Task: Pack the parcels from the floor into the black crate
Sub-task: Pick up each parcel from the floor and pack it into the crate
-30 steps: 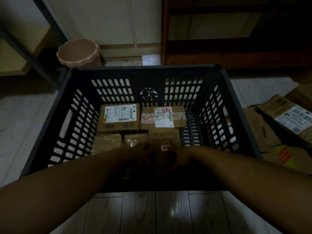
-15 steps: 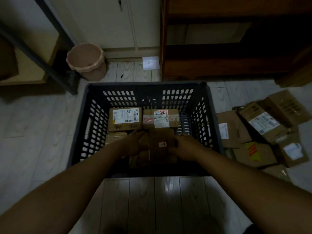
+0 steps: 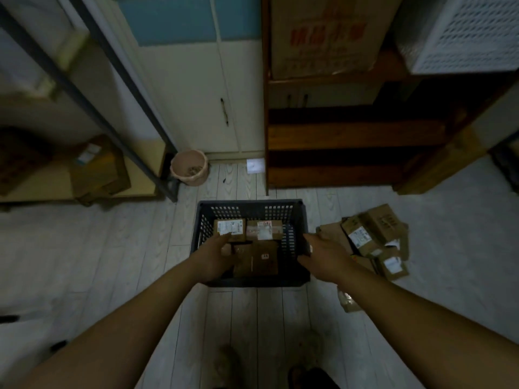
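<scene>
The black crate point(image 3: 250, 203) stands on the pale floor ahead of me. At its back lie two labelled cardboard parcels side by side, one on the left point(image 3: 229, 227) and one on the right point(image 3: 264, 230). A brown parcel with a small red sticker point(image 3: 261, 261) lies in front of them. My left hand point(image 3: 219, 256) is over the crate's left side, fingers apart, at that parcel's left edge. My right hand point(image 3: 320, 256) is open over the crate's right rim, holding nothing. A pile of parcels point(image 3: 370, 234) lies on the floor to the right of the crate.
A wrapped packet point(image 3: 348, 300) lies on the floor under my right forearm. A pink bin point(image 3: 189, 171) and a white paper point(image 3: 255, 165) sit behind the crate. A dark wooden shelf unit point(image 3: 337, 136) rises at the back right, a metal rack point(image 3: 112, 122) at the left.
Both hands have let go of the red-sticker parcel, which now lies in the crate. My right hand has moved right to the crate's rim. My head has risen, so the view is wider.
</scene>
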A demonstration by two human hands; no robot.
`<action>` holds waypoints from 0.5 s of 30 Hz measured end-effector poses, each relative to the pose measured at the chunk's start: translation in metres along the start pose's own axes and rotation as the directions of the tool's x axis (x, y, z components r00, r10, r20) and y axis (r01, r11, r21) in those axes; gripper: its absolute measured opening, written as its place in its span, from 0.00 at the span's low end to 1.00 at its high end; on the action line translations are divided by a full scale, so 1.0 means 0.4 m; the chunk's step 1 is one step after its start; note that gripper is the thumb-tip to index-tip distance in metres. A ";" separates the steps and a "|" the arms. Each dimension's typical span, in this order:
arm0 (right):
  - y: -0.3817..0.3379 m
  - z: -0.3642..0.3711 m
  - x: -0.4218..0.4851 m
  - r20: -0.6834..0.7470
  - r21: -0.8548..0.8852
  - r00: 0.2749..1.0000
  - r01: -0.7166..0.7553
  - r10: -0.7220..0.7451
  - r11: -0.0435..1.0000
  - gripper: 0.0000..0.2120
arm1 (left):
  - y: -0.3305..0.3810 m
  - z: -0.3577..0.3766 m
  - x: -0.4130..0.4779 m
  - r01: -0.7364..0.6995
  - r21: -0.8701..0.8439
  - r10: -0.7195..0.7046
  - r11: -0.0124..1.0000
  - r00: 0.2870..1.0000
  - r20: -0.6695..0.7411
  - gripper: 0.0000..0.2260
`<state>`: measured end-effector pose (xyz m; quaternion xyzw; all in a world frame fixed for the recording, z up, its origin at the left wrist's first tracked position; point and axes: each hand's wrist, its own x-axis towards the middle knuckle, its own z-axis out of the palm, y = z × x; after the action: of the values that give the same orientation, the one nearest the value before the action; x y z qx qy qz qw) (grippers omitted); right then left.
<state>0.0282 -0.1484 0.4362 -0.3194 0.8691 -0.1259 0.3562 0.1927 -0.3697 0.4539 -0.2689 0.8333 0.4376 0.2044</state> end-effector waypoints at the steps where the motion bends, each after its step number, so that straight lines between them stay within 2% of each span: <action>1: -0.011 -0.026 -0.045 -0.016 -0.014 1.000 0.001 -0.002 1.000 0.20 | 0.017 -0.005 -0.031 0.022 0.010 -0.022 1.000 1.000 -0.021 0.26; 2: -0.023 -0.054 -0.093 -0.045 -0.031 0.999 0.000 -0.002 1.000 0.20 | 0.048 -0.011 -0.068 0.009 0.028 -0.008 1.000 0.999 -0.037 0.27; 5: -0.040 -0.106 -0.225 -0.148 -0.077 0.988 -0.052 0.041 0.996 0.28 | 0.164 -0.012 -0.167 -0.063 0.002 0.063 0.998 0.997 -0.042 0.18; 6: -0.040 -0.112 -0.269 -0.168 -0.055 0.983 -0.088 0.077 0.995 0.30 | 0.196 -0.008 -0.187 -0.084 -0.002 0.084 0.996 0.996 -0.029 0.18; 12: -0.001 -0.128 -0.530 -0.258 0.036 0.942 -0.213 0.215 0.976 0.31 | 0.398 0.043 -0.308 -0.247 0.083 0.246 0.966 0.969 0.018 0.30; 15: 0.035 -0.160 -0.640 -0.308 0.064 0.913 -0.260 0.267 0.964 0.32 | 0.487 0.089 -0.378 -0.324 0.137 0.321 0.936 0.946 0.044 0.31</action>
<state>0.1157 0.0267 0.6137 -0.1716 0.9481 -0.1354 0.2307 0.1908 -0.2070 0.6425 -0.1087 0.8931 0.4073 0.1571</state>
